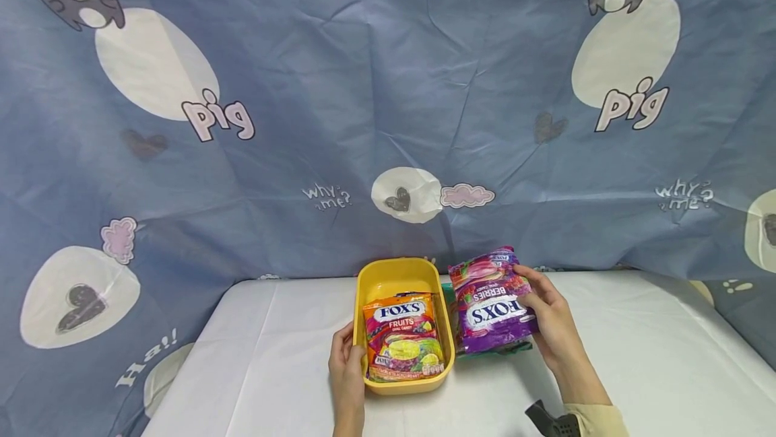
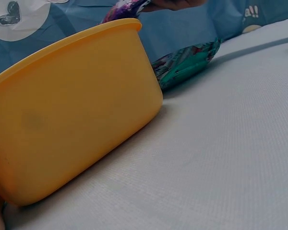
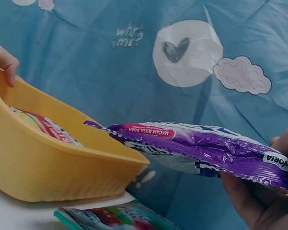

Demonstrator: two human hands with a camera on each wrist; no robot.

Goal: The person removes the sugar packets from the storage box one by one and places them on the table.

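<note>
right hand [image 1: 548,319] | grips purple candy bag [image 1: 491,306] | beside yellow tub [image 1: 397,274]

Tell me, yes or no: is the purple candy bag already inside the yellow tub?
No, the purple candy bag is held in the right hand, beside the yellow tub, not in it.

Green packet [image 1: 491,349] is being mostly covered by purple packet [image 1: 492,302]; left hand [image 1: 347,370] is being cropped by the bottom edge.

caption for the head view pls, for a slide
Left hand steadies yellow tub of candy; right hand holds purple candy bag beside it.
</note>
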